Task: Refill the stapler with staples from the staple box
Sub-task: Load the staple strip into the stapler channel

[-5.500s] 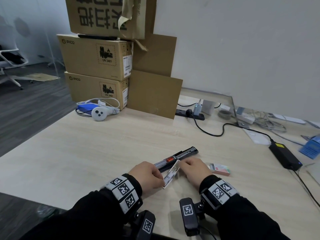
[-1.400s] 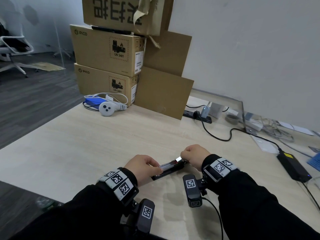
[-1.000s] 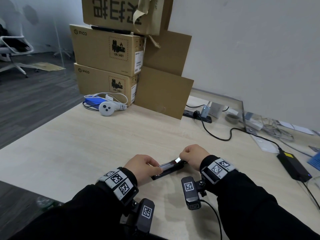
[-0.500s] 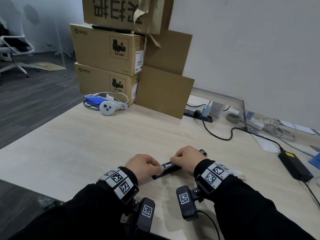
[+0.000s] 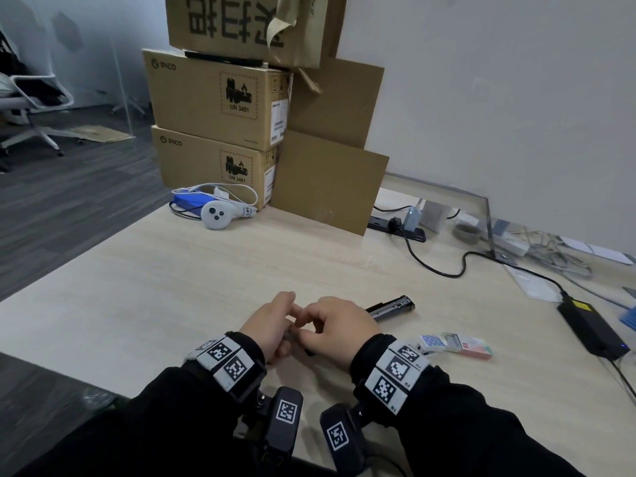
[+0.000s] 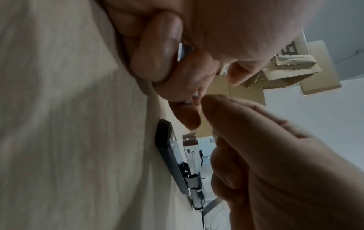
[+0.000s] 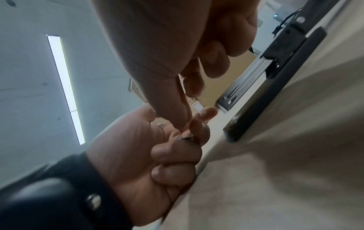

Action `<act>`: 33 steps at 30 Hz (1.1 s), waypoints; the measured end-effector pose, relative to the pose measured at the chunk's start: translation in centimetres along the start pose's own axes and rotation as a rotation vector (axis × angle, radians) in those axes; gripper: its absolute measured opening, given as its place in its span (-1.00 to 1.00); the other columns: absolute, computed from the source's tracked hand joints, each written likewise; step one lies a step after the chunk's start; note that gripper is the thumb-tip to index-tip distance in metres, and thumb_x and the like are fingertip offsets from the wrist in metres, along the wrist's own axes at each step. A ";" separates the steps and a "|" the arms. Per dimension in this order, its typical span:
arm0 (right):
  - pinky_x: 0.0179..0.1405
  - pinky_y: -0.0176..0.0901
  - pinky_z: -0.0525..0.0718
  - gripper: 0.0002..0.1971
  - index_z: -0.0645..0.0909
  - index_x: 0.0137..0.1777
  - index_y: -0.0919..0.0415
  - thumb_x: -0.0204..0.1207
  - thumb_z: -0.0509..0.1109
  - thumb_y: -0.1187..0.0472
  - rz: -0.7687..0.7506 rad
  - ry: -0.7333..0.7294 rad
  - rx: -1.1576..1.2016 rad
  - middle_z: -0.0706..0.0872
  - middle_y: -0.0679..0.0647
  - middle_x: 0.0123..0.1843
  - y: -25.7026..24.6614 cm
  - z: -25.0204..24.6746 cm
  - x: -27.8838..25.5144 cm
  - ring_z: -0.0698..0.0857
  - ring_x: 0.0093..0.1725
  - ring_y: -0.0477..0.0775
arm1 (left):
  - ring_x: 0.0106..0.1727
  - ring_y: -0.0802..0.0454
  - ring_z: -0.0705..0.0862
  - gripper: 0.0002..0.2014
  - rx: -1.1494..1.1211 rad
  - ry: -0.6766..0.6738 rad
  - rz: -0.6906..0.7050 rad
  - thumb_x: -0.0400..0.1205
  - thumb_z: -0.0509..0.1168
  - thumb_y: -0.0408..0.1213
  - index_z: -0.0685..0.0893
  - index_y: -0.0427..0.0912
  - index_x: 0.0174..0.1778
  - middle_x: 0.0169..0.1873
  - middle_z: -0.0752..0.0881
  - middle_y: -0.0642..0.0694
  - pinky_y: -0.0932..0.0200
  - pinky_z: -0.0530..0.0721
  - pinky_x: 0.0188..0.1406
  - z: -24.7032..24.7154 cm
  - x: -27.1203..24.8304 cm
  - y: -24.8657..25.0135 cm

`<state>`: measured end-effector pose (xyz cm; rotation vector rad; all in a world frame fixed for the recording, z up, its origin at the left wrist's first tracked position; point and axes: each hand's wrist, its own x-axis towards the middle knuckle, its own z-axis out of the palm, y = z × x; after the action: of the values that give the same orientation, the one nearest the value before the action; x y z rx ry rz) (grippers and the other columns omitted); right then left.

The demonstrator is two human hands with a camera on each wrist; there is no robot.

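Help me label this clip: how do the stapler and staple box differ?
The stapler is long, black and metal; the staple box is short, pale card. The stapler lies beyond the right hand, partly hidden by it; the staple box lies right of that hand, clear of it. Both rest on the table.

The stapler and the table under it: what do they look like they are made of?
The stapler seems to pair a matt black plastic base with a bare metal channel: the rail shines silver in the right wrist view. The table looks like pale wood-grain laminate, smooth with faint streaks; whether it is solid wood cannot be told.
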<state>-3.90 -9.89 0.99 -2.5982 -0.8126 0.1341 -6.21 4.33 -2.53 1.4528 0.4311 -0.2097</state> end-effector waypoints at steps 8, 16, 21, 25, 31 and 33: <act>0.00 0.01 0.65 -0.77 0.74 0.02 -0.01 0.51 0.31 -0.04 -0.060 -0.057 -0.119 0.69 0.06 -0.02 -1.2 0.5 0.1 0.68 0.05 0.17 | -0.75 -0.01 0.28 -0.57 0.036 -0.002 0.030 0.67 0.04 0.04 0.56 -0.19 -0.33 -0.64 0.41 -0.15 0.31 0.15 -0.61 -0.1 0.5 -0.2; -0.04 0.01 0.65 -0.82 0.65 -0.08 0.09 0.46 0.29 0.04 -0.056 -0.049 -0.092 0.72 0.10 -0.03 -1.5 1.2 0.2 0.69 0.02 0.22 | -0.68 -0.02 0.29 -0.60 0.091 0.031 0.022 0.66 0.08 -0.14 0.48 -0.19 -0.51 -0.69 0.39 -0.12 0.24 0.14 -0.52 0.1 -0.3 0.4; -0.17 -0.08 0.58 -0.81 0.46 -0.41 -0.02 0.38 0.35 0.01 0.115 0.068 0.107 0.63 -0.07 -0.29 0.0 1.1 0.5 0.67 -0.13 0.11 | -0.62 -0.01 0.35 -0.81 0.088 -0.023 0.046 0.56 0.20 -0.32 0.58 -0.22 -0.37 -0.64 0.53 -0.08 0.24 0.12 -0.58 -0.2 -0.4 0.2; -0.16 -0.05 0.67 -0.89 0.59 -0.33 0.01 0.35 0.35 0.03 0.163 0.118 0.174 0.61 -0.09 -0.40 0.8 0.7 0.3 0.67 -0.24 0.03 | -0.62 0.11 0.30 -0.81 -0.014 -0.050 0.063 0.59 0.35 -0.27 0.64 -0.17 -0.34 -0.56 0.62 -0.04 0.39 0.10 -0.67 -0.4 -0.4 -0.2; -0.10 -0.01 0.74 -0.89 0.63 -0.37 -0.06 0.37 0.39 0.04 0.132 0.139 0.347 0.74 -0.06 -0.34 1.2 0.9 -0.1 0.72 -0.25 0.00 | -0.73 0.17 0.25 -0.78 -0.036 -0.039 0.053 0.69 0.28 -0.19 0.69 -0.25 -0.18 -0.62 0.60 0.02 0.44 0.10 -0.73 -0.4 -1.1 0.3; -0.16 -0.11 0.68 -0.90 0.65 -0.34 -0.07 0.38 0.47 0.05 0.141 0.155 0.375 0.68 -0.09 -0.38 1.3 0.9 -0.1 0.66 -0.32 -0.07 | -0.78 0.20 0.23 -0.74 -0.045 -0.033 0.053 0.73 0.25 -0.18 0.68 -0.27 -0.17 -0.69 0.56 0.05 0.45 0.09 -0.75 -0.4 -1.3 0.4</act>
<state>-3.47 -10.57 -0.34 -2.2746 -0.4946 0.1116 -7.25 4.57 -1.68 1.4134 0.3673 -0.1805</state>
